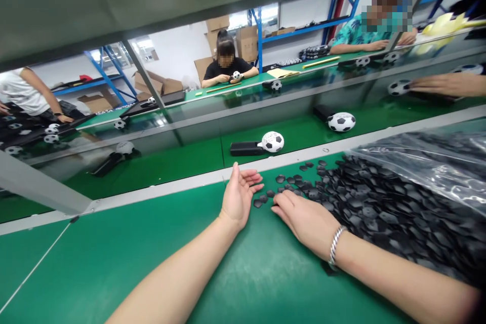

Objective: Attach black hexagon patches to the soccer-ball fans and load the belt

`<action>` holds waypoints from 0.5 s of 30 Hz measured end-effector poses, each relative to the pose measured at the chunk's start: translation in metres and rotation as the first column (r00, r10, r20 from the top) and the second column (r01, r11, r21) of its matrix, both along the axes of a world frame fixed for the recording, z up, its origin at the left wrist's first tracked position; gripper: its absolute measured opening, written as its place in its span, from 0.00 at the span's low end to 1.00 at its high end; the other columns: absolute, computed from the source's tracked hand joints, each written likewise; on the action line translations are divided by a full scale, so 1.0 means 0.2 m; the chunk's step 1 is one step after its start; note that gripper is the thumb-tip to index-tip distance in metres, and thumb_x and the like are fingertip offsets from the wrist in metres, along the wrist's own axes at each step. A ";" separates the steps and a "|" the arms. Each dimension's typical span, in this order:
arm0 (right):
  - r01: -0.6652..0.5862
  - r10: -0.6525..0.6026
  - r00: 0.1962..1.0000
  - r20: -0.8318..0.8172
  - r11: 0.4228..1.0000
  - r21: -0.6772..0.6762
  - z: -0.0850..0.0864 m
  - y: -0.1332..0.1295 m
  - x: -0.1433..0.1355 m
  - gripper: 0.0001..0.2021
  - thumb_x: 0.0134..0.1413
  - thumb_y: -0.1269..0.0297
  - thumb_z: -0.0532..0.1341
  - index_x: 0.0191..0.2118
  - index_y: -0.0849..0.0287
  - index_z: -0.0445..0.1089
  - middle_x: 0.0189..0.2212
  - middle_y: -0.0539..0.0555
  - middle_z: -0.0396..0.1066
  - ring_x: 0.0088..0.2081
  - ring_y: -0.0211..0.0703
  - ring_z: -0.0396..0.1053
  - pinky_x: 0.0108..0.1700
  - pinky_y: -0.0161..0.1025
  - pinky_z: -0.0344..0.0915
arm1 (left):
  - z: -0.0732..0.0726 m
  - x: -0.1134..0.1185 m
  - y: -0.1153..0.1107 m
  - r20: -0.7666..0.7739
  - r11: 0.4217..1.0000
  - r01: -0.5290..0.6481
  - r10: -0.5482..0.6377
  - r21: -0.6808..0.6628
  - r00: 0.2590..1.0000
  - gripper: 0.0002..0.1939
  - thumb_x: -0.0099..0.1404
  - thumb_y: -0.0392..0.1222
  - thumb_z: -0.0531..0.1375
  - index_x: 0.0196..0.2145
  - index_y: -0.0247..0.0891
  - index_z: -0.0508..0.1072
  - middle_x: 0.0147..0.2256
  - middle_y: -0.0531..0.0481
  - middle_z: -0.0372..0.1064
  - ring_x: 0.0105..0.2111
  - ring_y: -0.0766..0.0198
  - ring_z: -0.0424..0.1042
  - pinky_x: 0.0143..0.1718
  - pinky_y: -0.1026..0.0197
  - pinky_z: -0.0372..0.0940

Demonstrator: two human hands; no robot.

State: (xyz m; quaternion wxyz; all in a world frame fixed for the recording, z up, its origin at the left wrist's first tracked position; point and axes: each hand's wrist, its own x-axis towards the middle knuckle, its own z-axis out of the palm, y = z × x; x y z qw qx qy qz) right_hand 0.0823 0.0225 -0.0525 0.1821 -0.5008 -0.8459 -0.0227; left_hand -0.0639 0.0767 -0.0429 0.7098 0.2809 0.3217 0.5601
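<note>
1. Green worktop [182, 248], pale rail [197, 181] beyond.
2. Left hand [237, 200]: fingers loosely parted, near black pieces [280, 178].
3. Right hand [306, 216]: fingers bunched beside them; I cannot tell whether they pinch one.
4. Heap [364, 215] rightward, partly under clear plastic [433, 174].
5. Beyond rail: football-patterned ball [273, 142] on black handle [246, 149].

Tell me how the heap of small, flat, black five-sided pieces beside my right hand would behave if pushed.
The black heap would probably spread, since its pieces lie loose, some strewn at its edge. Thin and flat, they'd likely slide rather than roll.
</note>
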 end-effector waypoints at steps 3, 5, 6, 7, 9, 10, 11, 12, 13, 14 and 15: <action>-0.008 -0.005 0.980 -0.198 0.998 -0.063 0.06 0.02 0.02 0.11 0.62 0.65 0.45 0.33 0.59 0.62 0.28 0.53 0.65 0.28 0.42 0.65 0.29 0.38 0.63 | -0.01 0.00 0.00 0.004 1.000 -0.006 0.006 -0.003 1.000 0.23 0.64 0.55 0.49 0.30 0.30 0.71 0.28 0.44 0.69 0.32 0.61 0.69 0.34 0.61 0.64; -0.056 -0.105 0.835 -0.541 0.960 -0.273 0.11 0.03 0.03 0.13 0.62 0.60 0.45 0.31 0.58 0.60 0.25 0.49 0.62 0.25 0.38 0.62 0.26 0.35 0.60 | -0.01 0.00 0.00 0.009 1.000 -0.014 0.014 -0.003 1.000 0.23 0.64 0.54 0.49 0.30 0.30 0.71 0.27 0.44 0.69 0.32 0.61 0.69 0.33 0.61 0.64; -0.132 -0.210 0.685 -0.698 0.906 -0.403 0.13 0.03 0.03 0.14 0.62 0.58 0.45 0.29 0.57 0.59 0.23 0.48 0.60 0.22 0.35 0.59 0.23 0.32 0.58 | -0.01 0.00 0.00 0.011 1.000 -0.017 0.017 -0.003 1.000 0.23 0.64 0.54 0.49 0.29 0.30 0.71 0.27 0.44 0.69 0.31 0.61 0.69 0.33 0.61 0.64; -0.238 -0.336 0.508 -0.793 0.830 -0.504 0.15 0.04 0.04 0.15 0.61 0.55 0.47 0.27 0.58 0.58 0.22 0.47 0.58 0.20 0.33 0.54 0.20 0.30 0.54 | -0.01 0.00 0.00 0.013 1.000 -0.019 0.019 -0.005 1.000 0.23 0.64 0.54 0.49 0.29 0.30 0.71 0.27 0.44 0.69 0.31 0.62 0.69 0.33 0.61 0.64; -0.448 -0.562 0.196 -0.803 0.677 -0.583 0.17 0.04 0.05 0.15 0.58 0.53 0.50 0.27 0.58 0.59 0.23 0.47 0.56 0.18 0.30 0.49 0.16 0.28 0.46 | -0.01 0.00 0.00 0.014 1.000 -0.016 0.017 -0.013 1.000 0.23 0.64 0.54 0.50 0.29 0.30 0.71 0.27 0.44 0.69 0.31 0.62 0.70 0.33 0.61 0.64; -0.528 -0.643 0.075 -0.762 0.623 -0.577 0.18 0.05 0.05 0.15 0.57 0.53 0.52 0.28 0.59 0.60 0.23 0.47 0.57 0.18 0.30 0.48 0.15 0.27 0.45 | -0.01 0.00 0.00 0.014 1.000 -0.013 0.013 -0.018 1.000 0.23 0.63 0.55 0.51 0.29 0.30 0.71 0.26 0.45 0.69 0.31 0.62 0.70 0.34 0.61 0.63; -0.583 -0.700 -0.016 -0.714 0.587 -0.562 0.18 0.05 0.06 0.14 0.56 0.54 0.53 0.28 0.59 0.61 0.24 0.49 0.58 0.18 0.30 0.49 0.15 0.27 0.45 | -0.01 -0.01 0.00 0.015 1.000 -0.007 0.007 -0.023 1.000 0.23 0.63 0.55 0.51 0.29 0.30 0.71 0.26 0.45 0.69 0.31 0.62 0.70 0.34 0.61 0.63; -0.614 -0.736 -0.080 -0.673 0.568 -0.548 0.18 0.06 0.07 0.13 0.56 0.55 0.53 0.29 0.59 0.63 0.25 0.50 0.59 0.19 0.31 0.50 0.15 0.27 0.46 | 0.00 -0.01 0.00 0.015 1.000 0.001 0.000 -0.027 1.000 0.23 0.62 0.56 0.52 0.29 0.30 0.71 0.26 0.45 0.69 0.31 0.62 0.70 0.34 0.61 0.63; -0.627 -0.754 -0.119 -0.646 0.562 -0.540 0.18 0.06 0.07 0.11 0.56 0.57 0.54 0.30 0.59 0.64 0.27 0.51 0.60 0.20 0.32 0.52 0.15 0.27 0.48 | 0.00 -0.01 0.00 0.016 1.000 0.009 -0.008 -0.030 1.000 0.23 0.62 0.56 0.52 0.28 0.30 0.71 0.26 0.45 0.68 0.31 0.62 0.70 0.34 0.60 0.63; -0.623 -0.758 -0.137 -0.638 0.567 -0.539 0.18 0.06 0.07 0.10 0.56 0.59 0.55 0.30 0.60 0.65 0.28 0.52 0.60 0.21 0.32 0.53 0.15 0.27 0.49 | 0.00 -0.01 0.01 0.017 0.999 0.014 -0.014 -0.030 1.000 0.23 0.61 0.56 0.53 0.28 0.30 0.71 0.26 0.45 0.68 0.30 0.62 0.70 0.34 0.60 0.63; -0.611 -0.751 -0.138 -0.645 0.577 -0.541 0.17 0.06 0.07 0.08 0.55 0.61 0.57 0.30 0.60 0.65 0.28 0.52 0.60 0.22 0.32 0.54 0.14 0.26 0.49 | 0.00 -0.01 0.01 0.018 1.000 0.016 -0.015 -0.027 1.000 0.23 0.61 0.56 0.53 0.28 0.30 0.71 0.26 0.45 0.68 0.30 0.62 0.70 0.34 0.61 0.63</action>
